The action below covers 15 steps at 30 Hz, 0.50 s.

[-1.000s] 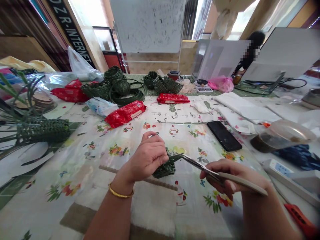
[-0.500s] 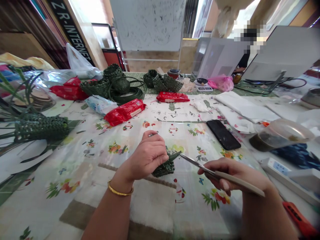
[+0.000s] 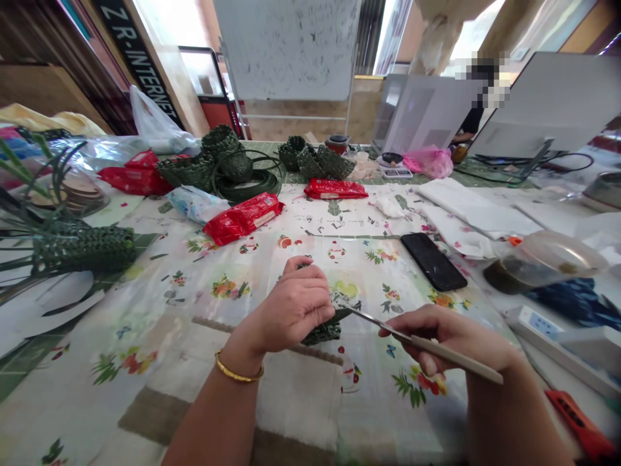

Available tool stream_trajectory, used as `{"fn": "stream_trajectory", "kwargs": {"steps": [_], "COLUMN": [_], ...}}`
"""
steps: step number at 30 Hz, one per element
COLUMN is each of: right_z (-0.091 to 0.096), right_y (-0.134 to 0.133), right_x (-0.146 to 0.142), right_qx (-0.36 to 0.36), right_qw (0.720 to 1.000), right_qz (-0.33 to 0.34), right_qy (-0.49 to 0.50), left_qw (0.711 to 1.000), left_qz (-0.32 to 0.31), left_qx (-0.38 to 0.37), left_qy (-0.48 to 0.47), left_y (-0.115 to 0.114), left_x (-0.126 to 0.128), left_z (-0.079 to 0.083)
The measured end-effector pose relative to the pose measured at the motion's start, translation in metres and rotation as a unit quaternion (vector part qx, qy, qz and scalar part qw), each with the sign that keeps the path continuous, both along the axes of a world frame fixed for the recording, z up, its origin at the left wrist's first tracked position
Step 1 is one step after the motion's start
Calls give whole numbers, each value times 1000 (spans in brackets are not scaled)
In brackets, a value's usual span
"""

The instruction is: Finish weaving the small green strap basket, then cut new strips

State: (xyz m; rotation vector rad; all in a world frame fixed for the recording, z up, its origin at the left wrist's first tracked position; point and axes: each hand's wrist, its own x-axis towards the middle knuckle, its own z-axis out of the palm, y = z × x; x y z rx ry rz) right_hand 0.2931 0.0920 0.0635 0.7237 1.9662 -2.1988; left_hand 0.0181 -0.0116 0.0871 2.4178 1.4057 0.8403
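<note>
My left hand (image 3: 294,304) is closed around a small dark green woven basket (image 3: 324,331), which rests on the flowered tablecloth (image 3: 194,304) near the front middle. Most of the basket is hidden under my fingers. A gold bangle circles that wrist. My right hand (image 3: 446,336) grips a pair of scissors (image 3: 417,343) with pale handles. The metal blades point left and their tip touches a loose green strip at the basket's right edge.
A black phone (image 3: 433,261) lies right of centre. Red packets (image 3: 242,219), green woven baskets and strip coils (image 3: 233,169) crowd the far side. A half-woven basket (image 3: 82,247) sits at left. A covered bowl (image 3: 543,262), power strip (image 3: 543,323) and orange tool (image 3: 577,424) line the right. A person sits behind white screens.
My left hand has rolled the basket slightly down and toward me, covering more of it. The scissors have followed, staying at the strip on its right edge.
</note>
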Motion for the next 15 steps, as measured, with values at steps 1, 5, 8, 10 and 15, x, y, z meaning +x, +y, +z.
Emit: {"fn": "stream_trajectory", "kwargs": {"steps": [1, 5, 8, 10, 15], "right_z": [1, 3, 5, 5, 5], "right_y": [0, -1, 0, 1, 3], "right_x": [-1, -4, -4, -4, -2], "right_qx": [2, -16, -5, 3, -12], "right_qw": [1000, 1000, 1000, 1000, 1000], "right_qz": [1, -10, -13, -10, -16], "right_qy": [-3, -10, -5, -5, -19], "left_qw": [1000, 1000, 1000, 1000, 1000], "left_qz": [-1, -1, -5, -8, -7], "left_qx": [-1, -6, -10, -10, -5], "left_qy": [-1, -4, -9, -12, -9], "left_y": [0, 1, 1, 1, 1], "left_x": [0, -2, -2, -2, -3], "left_z": [0, 1, 1, 1, 0]}}
